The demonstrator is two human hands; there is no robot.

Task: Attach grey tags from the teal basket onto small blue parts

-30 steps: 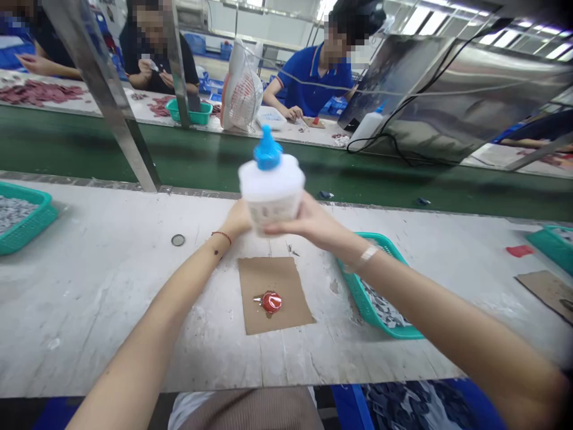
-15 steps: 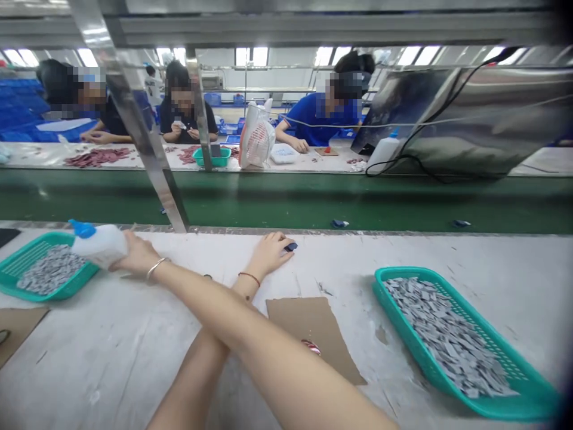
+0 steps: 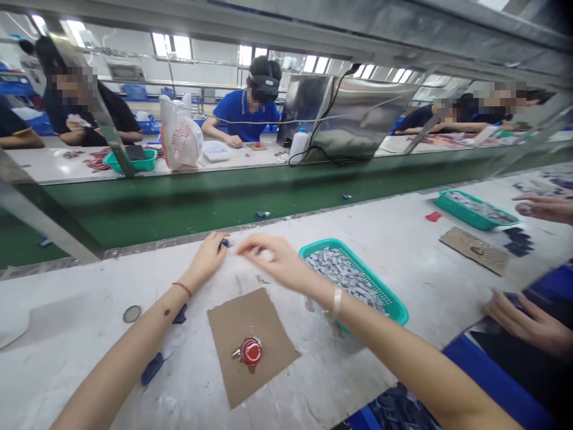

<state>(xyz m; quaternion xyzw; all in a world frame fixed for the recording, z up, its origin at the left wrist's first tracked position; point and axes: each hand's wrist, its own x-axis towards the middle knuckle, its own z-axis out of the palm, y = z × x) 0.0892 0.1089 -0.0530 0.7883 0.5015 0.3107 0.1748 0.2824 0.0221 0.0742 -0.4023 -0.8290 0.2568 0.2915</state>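
In the head view, the left hand (image 3: 209,254) rests near the bench's (image 3: 58,358) far edge, its grip closed on a small dark-blue piece (image 3: 224,243) at the fingertips. The right hand (image 3: 275,260), blurred, hovers just beside it with fingers curled, and whether its grip holds anything I cannot tell. Nearer the wearer lies a cardboard square (image 3: 224,334) bearing a red-filled cap (image 3: 251,351), while a green basket (image 3: 397,315) of grey pieces stands beside the right forearm.

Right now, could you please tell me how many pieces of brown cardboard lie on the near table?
2: one cardboard piece lower middle, bearing a round red object; another cardboard piece farther right, past the nearest green basket. Others may be hidden.
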